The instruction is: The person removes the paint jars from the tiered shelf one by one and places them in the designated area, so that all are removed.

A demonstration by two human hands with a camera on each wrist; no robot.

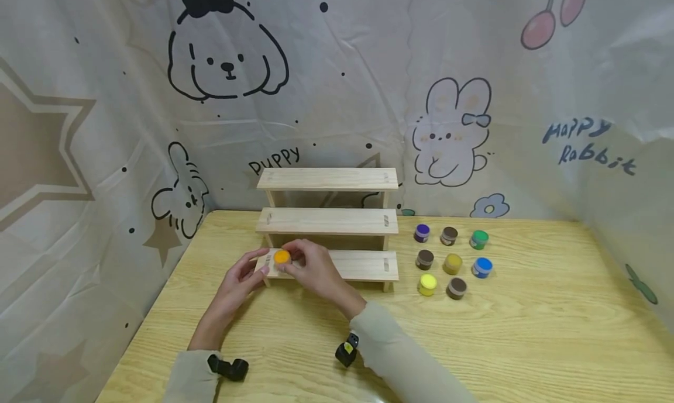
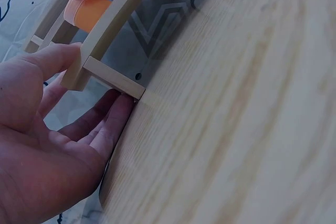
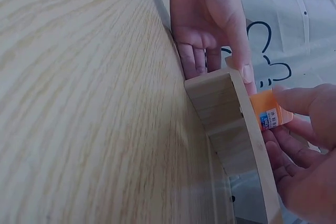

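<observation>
A three-tier wooden shelf [image 1: 363, 264] stands on the table with its steps facing me. At the left end of its lowest step, my left hand [image 1: 235, 283] grips the board, thumb at the front edge and other fingers around the end and below, as the left wrist view [image 2: 58, 145] of that hand shows. My right hand [image 1: 315, 269] pinches a small orange paint pot [image 1: 282, 257] between thumb and fingers near that same end. In the right wrist view the pot [image 3: 269, 109] bears a printed label and sits against the step's top.
Right of the shelf several more paint pots stand in loose rows, among them purple [image 1: 422, 233], green [image 1: 479, 239], blue [image 1: 482, 267], yellow [image 1: 427, 284] and brown [image 1: 456, 288] ones. A printed cloth [image 1: 347, 116] hangs behind the table [image 1: 526, 333].
</observation>
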